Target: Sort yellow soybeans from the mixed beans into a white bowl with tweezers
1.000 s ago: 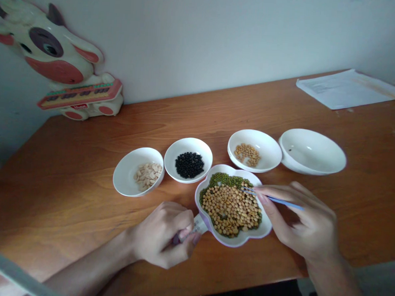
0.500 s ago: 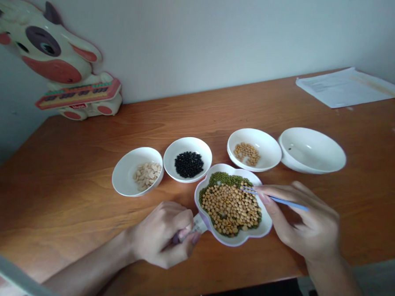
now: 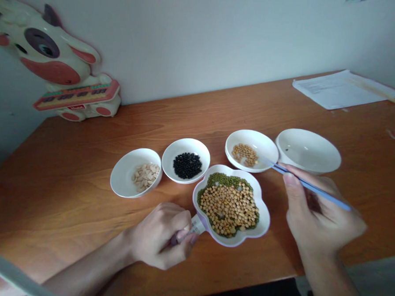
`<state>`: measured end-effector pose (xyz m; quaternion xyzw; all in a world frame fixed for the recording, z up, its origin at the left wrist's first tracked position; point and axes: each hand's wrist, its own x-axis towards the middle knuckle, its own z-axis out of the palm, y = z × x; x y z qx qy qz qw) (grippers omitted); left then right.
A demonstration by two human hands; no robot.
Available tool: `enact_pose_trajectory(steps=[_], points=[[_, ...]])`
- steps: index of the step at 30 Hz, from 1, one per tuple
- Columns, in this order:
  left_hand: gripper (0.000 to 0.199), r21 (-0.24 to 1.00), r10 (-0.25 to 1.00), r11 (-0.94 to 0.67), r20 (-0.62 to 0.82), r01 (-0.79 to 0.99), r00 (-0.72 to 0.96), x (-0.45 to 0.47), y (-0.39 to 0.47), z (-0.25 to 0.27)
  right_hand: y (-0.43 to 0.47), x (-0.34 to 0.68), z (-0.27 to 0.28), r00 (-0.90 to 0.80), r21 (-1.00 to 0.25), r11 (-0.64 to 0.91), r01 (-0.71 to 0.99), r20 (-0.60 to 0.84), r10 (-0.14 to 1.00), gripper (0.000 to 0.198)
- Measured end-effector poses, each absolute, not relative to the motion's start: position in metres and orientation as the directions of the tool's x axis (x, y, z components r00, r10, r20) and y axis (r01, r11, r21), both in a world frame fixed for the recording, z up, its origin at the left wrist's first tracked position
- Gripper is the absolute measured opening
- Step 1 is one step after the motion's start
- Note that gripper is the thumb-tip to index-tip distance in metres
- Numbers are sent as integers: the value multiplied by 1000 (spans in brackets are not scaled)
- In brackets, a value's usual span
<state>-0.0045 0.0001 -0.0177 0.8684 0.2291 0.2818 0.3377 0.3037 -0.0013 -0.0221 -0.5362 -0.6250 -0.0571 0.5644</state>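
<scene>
My left hand (image 3: 164,237) is closed round the handle of a flower-shaped white dish (image 3: 262,224) with a purple outside. Inside it, tan soybeans (image 3: 227,207) lie over green mung beans (image 3: 227,179). Blue tweezers (image 3: 314,188) are pinched in my right hand (image 3: 323,216). Their tips reach over the right side of a white bowl (image 3: 265,145) that holds a small heap of soybeans (image 3: 245,155). A pale bean seems to be near the tips, but I cannot tell whether they grip it.
To the left stand a bowl (image 3: 119,179) of pale flat seeds and a bowl (image 3: 171,146) of black beans. Another white bowl (image 3: 311,149) with a dark speck stands right. Behind are a cow toy keyboard (image 3: 77,93) and paper (image 3: 339,91) with a stick on it.
My right hand has moved the tweezers up and right, from the beans in the flower-shaped dish to the bowl of soybeans. My left hand keeps its hold on the handle.
</scene>
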Motion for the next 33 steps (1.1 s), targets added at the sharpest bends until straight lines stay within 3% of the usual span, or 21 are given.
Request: enact_pose_trajectory(steps=[7,13,17,20,25,33], points=[[29,717,583,-666,328,206,743,-5,0,-16,-7,305,-23,193,-528,414,741,759,622,41],[29,725,590,-655,315,213,744,-4,0,-15,-5,306,-19,-34,-429,568,702,777,629,34],[29,719,591,-659,313,221,743,-5,-1,-17,-5,306,-18,-76,-437,574,692,747,660,34],[29,715,595,-661,312,229,741,-6,-1,-17,-7,307,-20,-33,-474,521,710,716,697,34],[28,712,592,-664,313,229,742,-5,0,-15,-13,310,-26,192,-563,376,736,706,681,33],[29,711,586,-667,317,222,746,-6,-1,-19,-8,307,-24,130,-540,434,721,720,681,30]])
